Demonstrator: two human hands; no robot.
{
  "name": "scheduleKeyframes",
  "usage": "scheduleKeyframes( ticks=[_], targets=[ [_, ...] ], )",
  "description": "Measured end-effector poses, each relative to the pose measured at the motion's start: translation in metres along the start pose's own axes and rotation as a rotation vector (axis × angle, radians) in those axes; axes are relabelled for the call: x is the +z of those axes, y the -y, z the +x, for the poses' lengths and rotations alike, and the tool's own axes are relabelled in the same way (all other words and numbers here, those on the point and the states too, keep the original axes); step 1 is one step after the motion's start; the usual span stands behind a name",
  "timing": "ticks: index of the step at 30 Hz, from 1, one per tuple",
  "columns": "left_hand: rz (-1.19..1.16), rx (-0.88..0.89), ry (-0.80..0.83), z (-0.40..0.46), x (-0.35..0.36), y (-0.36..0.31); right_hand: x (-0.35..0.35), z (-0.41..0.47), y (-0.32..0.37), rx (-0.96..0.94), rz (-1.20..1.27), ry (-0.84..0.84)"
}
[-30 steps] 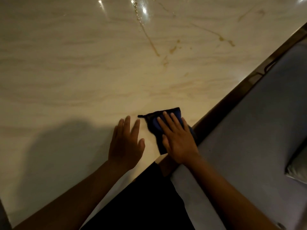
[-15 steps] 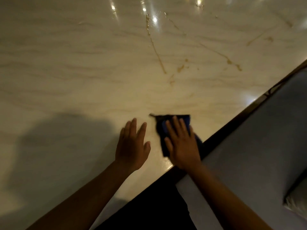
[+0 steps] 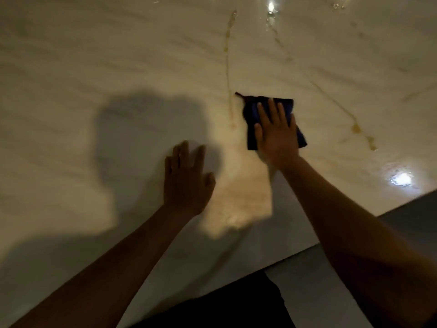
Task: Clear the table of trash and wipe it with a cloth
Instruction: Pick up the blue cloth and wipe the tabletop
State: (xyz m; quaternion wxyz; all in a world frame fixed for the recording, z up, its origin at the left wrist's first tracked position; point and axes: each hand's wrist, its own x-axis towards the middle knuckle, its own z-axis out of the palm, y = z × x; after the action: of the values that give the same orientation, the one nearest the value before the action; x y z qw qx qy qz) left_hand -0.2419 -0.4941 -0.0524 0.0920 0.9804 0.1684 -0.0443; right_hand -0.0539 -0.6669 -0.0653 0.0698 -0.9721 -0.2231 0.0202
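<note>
The right hand [image 3: 277,136] lay flat on a dark blue cloth [image 3: 251,114], palm down, its fingers straight and slightly spread, pressing the cloth onto the pale marble-patterned tabletop [image 3: 118,55]. The cloth was folded into a rough square; its far edge and a pointed corner stuck out beyond the fingertips, and a strip of it showed on each side of the hand. Just beside that pointed corner, on the side away from the hand, a thin brown streak [image 3: 228,67] ran across the tabletop away from the person, with a small blot at its near end. On the other side of the cloth, well apart from it, a second brown streak [image 3: 354,126] slanted toward the table's near edge and ended in a few darker drips.

The left hand [image 3: 186,181] rested palm down on the bare tabletop, nearer the person than the cloth and apart from it, fingers straight and loosely spread, holding nothing. Beyond the left hand, level with the cloth, a broad shadow [image 3: 146,143] of the person fell on the surface. A bright reflection of a light [image 3: 400,179] glared on the tabletop near the table's edge, on the far side of the right forearm from the cloth. Past that edge lay a grey floor [image 3: 307,292].
</note>
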Motion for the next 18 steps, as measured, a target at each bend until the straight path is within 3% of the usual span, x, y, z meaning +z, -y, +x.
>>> scheduleKeyframes(
  ticks=[3, 6, 9, 11, 16, 18],
  targets=[
    [-0.022, -0.099, 0.004, 0.025, 0.002, -0.021, 0.002, -0.029, 0.005, -0.242, 0.018, -0.017],
    [-0.057, -0.172, 0.018, 0.031, -0.002, -0.032, 0.000, -0.080, 0.002, -0.526, 0.008, 0.123],
    [-0.063, -0.187, 0.014, 0.031, -0.007, -0.034, -0.006, -0.046, -0.020, -0.722, 0.019, 0.150],
    [-0.033, -0.201, -0.007, 0.035, -0.006, -0.035, -0.003, 0.014, -0.025, -0.695, -0.007, 0.067],
    [-0.038, -0.246, -0.014, 0.050, -0.006, -0.038, -0.002, 0.131, -0.009, -0.214, 0.044, 0.020],
    [-0.039, -0.261, -0.029, 0.053, -0.006, -0.035, 0.002, 0.114, 0.006, -0.338, 0.024, 0.010]
  ],
)
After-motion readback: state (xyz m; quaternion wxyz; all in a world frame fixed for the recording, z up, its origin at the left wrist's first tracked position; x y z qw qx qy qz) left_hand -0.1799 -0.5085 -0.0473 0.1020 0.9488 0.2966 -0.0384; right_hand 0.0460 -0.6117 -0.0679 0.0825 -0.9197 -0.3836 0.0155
